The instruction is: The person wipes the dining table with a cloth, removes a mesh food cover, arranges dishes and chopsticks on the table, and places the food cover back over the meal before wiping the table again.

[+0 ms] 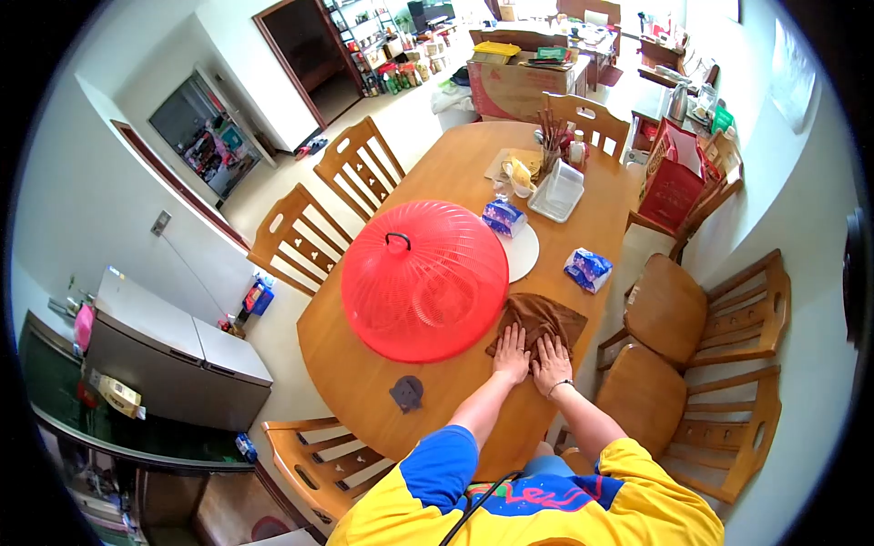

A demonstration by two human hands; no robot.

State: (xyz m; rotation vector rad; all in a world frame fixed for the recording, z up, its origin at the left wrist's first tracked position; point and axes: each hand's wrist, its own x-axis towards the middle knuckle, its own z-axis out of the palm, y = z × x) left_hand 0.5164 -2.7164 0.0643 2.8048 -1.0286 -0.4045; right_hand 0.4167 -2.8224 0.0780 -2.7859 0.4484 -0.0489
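Note:
A brown cloth (546, 318) lies bunched on the wooden dining table (437, 405), near its right edge. Both my hands press down on the near part of the cloth, side by side with fingers stretched out. My left hand (512, 355) rests flat on it, and my right hand (551, 364), with a dark bracelet at the wrist, lies flat just to the right. Left of the cloth stands a big red mesh food cover (423, 282) with a black handle; what is under it shows only faintly.
A dark grey coaster-like piece (406, 393) lies near the table's front. Beyond the cloth are tissue packs (588, 270), a white round mat (521, 253), a plastic container (557, 193) and chopsticks (550, 136). Wooden chairs (642, 391) line the right side; others stand left.

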